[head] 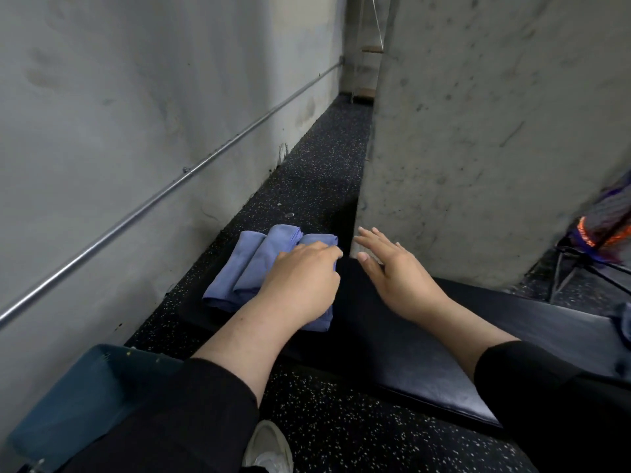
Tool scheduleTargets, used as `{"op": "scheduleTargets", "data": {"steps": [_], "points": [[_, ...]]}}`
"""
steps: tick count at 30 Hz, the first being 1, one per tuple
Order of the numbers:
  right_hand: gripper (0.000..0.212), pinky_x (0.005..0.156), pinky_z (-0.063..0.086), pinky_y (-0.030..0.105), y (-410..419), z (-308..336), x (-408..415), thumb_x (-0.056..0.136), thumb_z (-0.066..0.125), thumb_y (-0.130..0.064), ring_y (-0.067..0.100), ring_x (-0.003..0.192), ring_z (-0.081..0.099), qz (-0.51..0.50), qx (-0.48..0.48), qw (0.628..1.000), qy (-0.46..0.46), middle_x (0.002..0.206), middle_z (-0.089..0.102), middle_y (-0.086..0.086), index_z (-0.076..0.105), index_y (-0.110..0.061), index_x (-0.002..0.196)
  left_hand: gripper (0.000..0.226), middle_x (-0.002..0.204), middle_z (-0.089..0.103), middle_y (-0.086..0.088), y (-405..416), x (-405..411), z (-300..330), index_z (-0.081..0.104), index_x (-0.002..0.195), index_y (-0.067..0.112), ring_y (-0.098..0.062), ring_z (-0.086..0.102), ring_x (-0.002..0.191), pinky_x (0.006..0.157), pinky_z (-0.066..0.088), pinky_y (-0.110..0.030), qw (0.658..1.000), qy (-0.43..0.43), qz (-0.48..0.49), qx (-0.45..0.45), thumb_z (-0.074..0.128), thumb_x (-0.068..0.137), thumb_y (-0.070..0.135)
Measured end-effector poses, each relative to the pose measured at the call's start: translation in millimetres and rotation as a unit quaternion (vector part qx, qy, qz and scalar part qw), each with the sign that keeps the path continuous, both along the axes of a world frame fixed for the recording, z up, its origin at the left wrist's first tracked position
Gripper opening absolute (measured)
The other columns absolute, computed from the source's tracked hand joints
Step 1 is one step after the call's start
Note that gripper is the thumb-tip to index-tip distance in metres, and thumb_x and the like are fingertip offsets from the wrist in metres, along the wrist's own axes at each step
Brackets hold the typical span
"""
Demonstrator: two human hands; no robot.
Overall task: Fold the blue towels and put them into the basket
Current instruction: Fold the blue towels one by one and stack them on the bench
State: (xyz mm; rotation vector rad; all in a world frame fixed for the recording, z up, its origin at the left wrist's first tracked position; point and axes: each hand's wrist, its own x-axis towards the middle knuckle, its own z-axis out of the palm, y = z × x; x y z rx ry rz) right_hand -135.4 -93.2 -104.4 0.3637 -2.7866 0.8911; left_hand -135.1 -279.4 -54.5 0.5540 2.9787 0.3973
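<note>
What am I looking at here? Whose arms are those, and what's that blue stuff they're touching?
This picture comes from a camera worn on a person's head, so you see their own arms reaching forward. There is no robot. The left hand rests on a pile of folded blue towels lying on a black padded bench. The right hand hovers open beside them, holding nothing. Down at the lower left is a blue basket, where the towels should go. A white shoe peeks out on the speckled floor.

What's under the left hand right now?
The left hand rests on the blue towels, folded on the black padded bench. The hand covers their right part; nothing else shows beneath.
</note>
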Motion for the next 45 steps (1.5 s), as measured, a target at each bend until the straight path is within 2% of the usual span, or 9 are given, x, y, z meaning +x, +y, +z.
{"op": "scheduleTargets", "data": {"steps": [10,18,24,26,29,33,37,40,45], "points": [[0.042,0.120,0.029,0.036,129.3,21.3,97.9,0.102,0.053,-0.036,0.006,0.146,0.032,-0.097,0.038,0.994,0.013,0.154,0.044,-0.008,0.055,-0.021,0.141,0.032,0.133,0.059,0.006,110.6,36.2,16.5,0.060,0.132,0.027,-0.018,0.056,0.115,0.092,0.046,-0.034,0.981,0.063,-0.055,0.172,0.046,0.103,0.026],[0.026,0.095,0.044,0.021,235.4,51.7,181.8,0.096,0.065,-0.028,0.015,0.107,0.063,-0.242,0.055,0.966,0.079,0.116,0.067,-0.002,0.069,-0.015,0.119,0.031,0.129,0.060,0.009,220.9,76.5,9.0,0.061,0.130,0.026,-0.015,0.056,0.113,0.089,0.044,-0.030,0.966,0.012,-0.137,0.221,0.048,0.103,0.033],[0.024,0.087,0.049,0.050,302.7,77.5,221.1,0.085,0.072,-0.033,0.032,0.101,0.061,-0.426,0.130,0.872,0.201,0.109,0.066,0.005,0.073,-0.017,0.104,0.029,0.125,0.063,0.007,263.6,86.1,-0.2,0.064,0.127,0.024,-0.016,0.058,0.114,0.092,0.046,-0.030,0.958,-0.005,-0.169,0.231,0.050,0.103,0.032],[0.026,0.096,0.042,0.048,319.4,87.7,237.2,0.085,0.075,-0.036,0.031,0.111,0.056,-0.505,0.130,0.838,0.161,0.118,0.063,0.002,0.072,-0.023,0.107,0.029,0.123,0.064,0.007,272.6,86.5,-2.9,0.065,0.126,0.023,-0.016,0.058,0.114,0.092,0.046,-0.030,0.957,-0.010,-0.175,0.233,0.051,0.102,0.031],[0.041,0.109,0.031,0.052,341.8,92.6,256.1,0.082,0.071,-0.051,0.030,0.129,0.045,-0.605,0.123,0.787,0.005,0.136,0.052,0.000,0.064,-0.031,0.118,0.028,0.121,0.065,0.007,283.9,85.8,-7.4,0.066,0.124,0.023,-0.016,0.059,0.112,0.091,0.046,-0.030,0.954,-0.016,-0.186,0.235,0.052,0.102,0.031],[0.054,0.106,0.039,0.053,360.4,75.8,265.2,0.077,0.071,-0.056,0.035,0.127,0.045,-0.603,0.095,0.781,-0.131,0.134,0.050,0.007,0.059,-0.028,0.121,0.027,0.120,0.066,0.006,295.7,88.3,-11.7,0.066,0.123,0.023,-0.017,0.059,0.112,0.092,0.046,-0.031,0.949,-0.022,-0.203,0.241,0.053,0.101,0.032],[0.026,0.087,0.049,0.044,369.0,69.0,267.0,0.084,0.070,-0.038,0.038,0.109,0.058,-0.593,0.072,0.800,-0.051,0.116,0.061,0.010,0.068,-0.020,0.103,0.030,0.123,0.064,0.007,304.9,96.8,-13.5,0.065,0.127,0.025,-0.017,0.058,0.115,0.094,0.045,-0.031,0.944,-0.028,-0.227,0.237,0.053,0.101,0.034],[0.016,0.073,0.037,0.033,371.1,67.5,269.3,0.091,0.066,-0.027,0.036,0.098,0.061,-0.591,0.063,0.804,0.003,0.108,0.066,0.012,0.069,-0.013,0.100,0.031,0.126,0.063,0.009,308.1,101.9,-13.2,0.064,0.128,0.026,-0.015,0.057,0.117,0.095,0.043,-0.030,0.941,-0.031,-0.240,0.237,0.053,0.101,0.035],[0.018,0.072,0.031,0.024,359.2,92.7,268.1,0.097,0.061,-0.032,0.018,0.086,0.052,-0.581,0.021,0.799,0.152,0.102,0.060,0.004,0.069,-0.016,0.097,0.032,0.127,0.062,0.010,305.0,103.3,-12.4,0.063,0.130,0.026,-0.013,0.056,0.119,0.095,0.041,-0.027,0.938,-0.032,-0.251,0.237,0.052,0.102,0.036]]}}
